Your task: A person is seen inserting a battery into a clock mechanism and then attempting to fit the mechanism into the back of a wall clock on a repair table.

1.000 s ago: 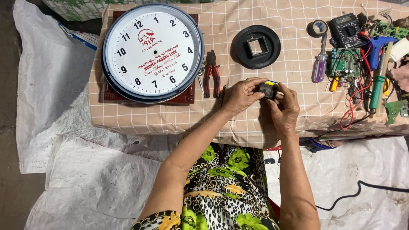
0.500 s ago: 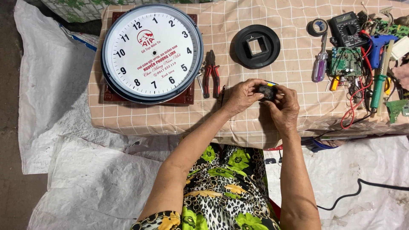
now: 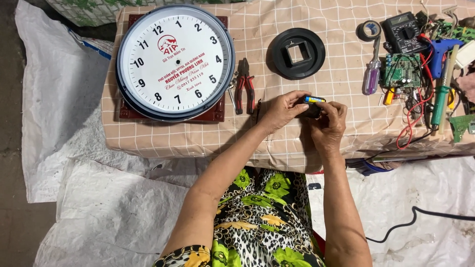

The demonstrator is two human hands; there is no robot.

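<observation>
- Left hand (image 3: 282,110) and right hand (image 3: 329,123) both pinch a small black clock movement (image 3: 311,106), blue-yellow battery on top.
- Movement held just above checked table cloth (image 3: 321,29), right of wall clock (image 3: 174,62).
- Red pliers (image 3: 245,89) between clock and hands; black round cover (image 3: 296,53) right of clock.

Checked cloth (image 3: 277,133) over table: matt, woven. On it: wall clock (image 3: 175,62), glossy glass face, smooth plastic rim. Right of clock: pliers (image 3: 244,92), red rubbery grips, dull metal jaws; black ring (image 3: 296,53), matt plastic.
</observation>
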